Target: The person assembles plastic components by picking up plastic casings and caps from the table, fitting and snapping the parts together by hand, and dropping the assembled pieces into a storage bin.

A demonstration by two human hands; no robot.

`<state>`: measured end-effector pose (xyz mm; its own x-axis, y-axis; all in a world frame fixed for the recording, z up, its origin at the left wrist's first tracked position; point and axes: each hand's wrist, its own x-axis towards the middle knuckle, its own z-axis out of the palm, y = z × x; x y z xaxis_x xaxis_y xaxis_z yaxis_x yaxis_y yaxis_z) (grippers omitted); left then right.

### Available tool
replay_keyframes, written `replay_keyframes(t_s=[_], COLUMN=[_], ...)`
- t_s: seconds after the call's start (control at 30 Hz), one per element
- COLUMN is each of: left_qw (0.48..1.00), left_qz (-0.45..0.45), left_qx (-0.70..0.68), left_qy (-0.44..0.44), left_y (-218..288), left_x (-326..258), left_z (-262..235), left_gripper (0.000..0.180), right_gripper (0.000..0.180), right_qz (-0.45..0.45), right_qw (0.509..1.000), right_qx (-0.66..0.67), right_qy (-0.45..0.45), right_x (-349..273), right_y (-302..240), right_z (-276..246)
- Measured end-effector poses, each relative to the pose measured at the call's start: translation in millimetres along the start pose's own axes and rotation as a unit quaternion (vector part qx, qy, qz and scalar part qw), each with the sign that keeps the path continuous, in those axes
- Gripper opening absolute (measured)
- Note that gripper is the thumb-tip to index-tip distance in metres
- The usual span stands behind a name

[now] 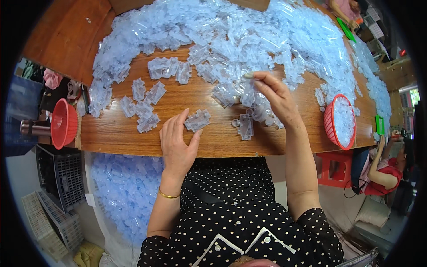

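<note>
My right hand is raised over the table, thumb and forefinger pinching a clear plastic molded piece that hangs from the fingertips. Just below it lie more clear pieces, among them one with a round ring end. Near the table's front edge, my left hand rests flat with fingers stretched and the thumb apart. Another clear piece lies beside its forefinger and thumb; whether they touch it I cannot tell. Several similar pieces are scattered farther left.
A large heap of clear plastic pieces covers the far side of the wooden table. Red baskets stand at the left and right, the right one filled. Below the table is a heaped container. Other people sit at the right.
</note>
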<state>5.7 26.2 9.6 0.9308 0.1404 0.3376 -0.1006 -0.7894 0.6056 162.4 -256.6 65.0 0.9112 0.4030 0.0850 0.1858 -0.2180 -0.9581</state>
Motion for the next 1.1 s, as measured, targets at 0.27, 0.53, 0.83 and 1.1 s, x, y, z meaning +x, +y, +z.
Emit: replay_keyframes(t_s=[0.27, 0.53, 0.83, 1.1], left_qw=[0.998, 0.998, 0.997, 0.999], left_qz=[0.01, 0.001, 0.041, 0.003], left_qx=[-0.054, -0.061, -0.04, -0.046], left_qy=[-0.002, 0.021, 0.045, 0.023], left_y=[-5.4, -12.0, -10.8, -9.5], left_x=[-1.7, -8.1, -7.2, -5.9], left_z=[-3.1, 3.6, 4.0, 2.5], left_gripper=[0.088, 0.099, 0.096, 0.094], right_gripper=[0.028, 0.043, 0.042, 0.032], right_qz=[-0.151, -0.251, -0.24, -0.238], right_qw=[0.932, 0.92, 0.89, 0.898], right_qx=[-0.224, -0.265, -0.365, -0.35], right_qy=[-0.24, -0.143, -0.133, -0.12], right_x=[20.7, 3.2, -16.0, -11.2], right_y=[-41.0, -20.4, -20.9, -19.4], right_z=[85.1, 106.7, 97.1, 97.2])
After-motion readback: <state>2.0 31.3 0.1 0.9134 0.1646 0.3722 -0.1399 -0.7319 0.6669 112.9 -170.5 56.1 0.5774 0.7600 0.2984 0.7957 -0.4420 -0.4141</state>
